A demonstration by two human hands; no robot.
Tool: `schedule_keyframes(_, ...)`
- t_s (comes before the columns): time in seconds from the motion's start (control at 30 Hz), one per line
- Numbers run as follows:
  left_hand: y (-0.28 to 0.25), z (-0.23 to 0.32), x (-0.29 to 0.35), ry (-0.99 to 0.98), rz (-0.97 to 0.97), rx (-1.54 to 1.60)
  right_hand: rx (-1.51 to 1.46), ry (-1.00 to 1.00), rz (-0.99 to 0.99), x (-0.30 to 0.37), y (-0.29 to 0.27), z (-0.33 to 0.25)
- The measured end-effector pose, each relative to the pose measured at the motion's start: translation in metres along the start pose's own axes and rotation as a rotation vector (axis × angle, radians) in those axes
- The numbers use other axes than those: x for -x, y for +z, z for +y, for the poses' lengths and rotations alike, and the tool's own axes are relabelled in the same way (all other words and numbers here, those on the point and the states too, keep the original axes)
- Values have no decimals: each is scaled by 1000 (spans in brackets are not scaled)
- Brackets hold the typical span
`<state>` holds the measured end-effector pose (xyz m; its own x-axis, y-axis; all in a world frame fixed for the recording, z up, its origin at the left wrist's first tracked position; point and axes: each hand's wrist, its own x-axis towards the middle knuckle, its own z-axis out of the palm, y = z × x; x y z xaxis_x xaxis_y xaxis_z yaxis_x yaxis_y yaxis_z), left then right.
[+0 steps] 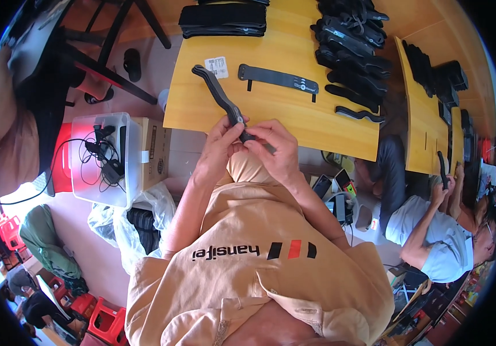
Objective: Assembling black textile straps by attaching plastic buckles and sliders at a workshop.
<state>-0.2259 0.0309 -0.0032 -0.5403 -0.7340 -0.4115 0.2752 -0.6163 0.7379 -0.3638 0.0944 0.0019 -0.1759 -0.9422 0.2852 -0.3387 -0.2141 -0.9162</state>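
Between my two hands is a long black fabric strap [219, 94], its far end reaching forward over the yellow table. My left hand [220, 143] is closed on its near end, thumb on top. My right hand [276, 149] pinches the very tip of that same end from the other side. Fingers partly cover the tip, so its details are hidden. Beyond my hands another black strap [276, 77] lies flat on the table, with pale print and two short dark tabs. Next to the held strap's far end is a white printed label sheet [216, 67].
Black straps [354, 52] pile up at the table's right, and a folded black stack [222, 21] sits at its back. A clear plastic bin [99, 158] of cables stands left beside a cardboard box [154, 151]. Another person [432, 230] works at a second table [423, 127].
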Motion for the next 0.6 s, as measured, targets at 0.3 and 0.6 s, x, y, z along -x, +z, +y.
schedule_keyframes(0.3, 5, 5, 4, 136, 0, 25, 7, -7, -62, -10, -21, -16)
schedule_keyframes(0.6, 11, 7, 7, 155, 53, -117, 189, -104, -163, -17, -30, -23)
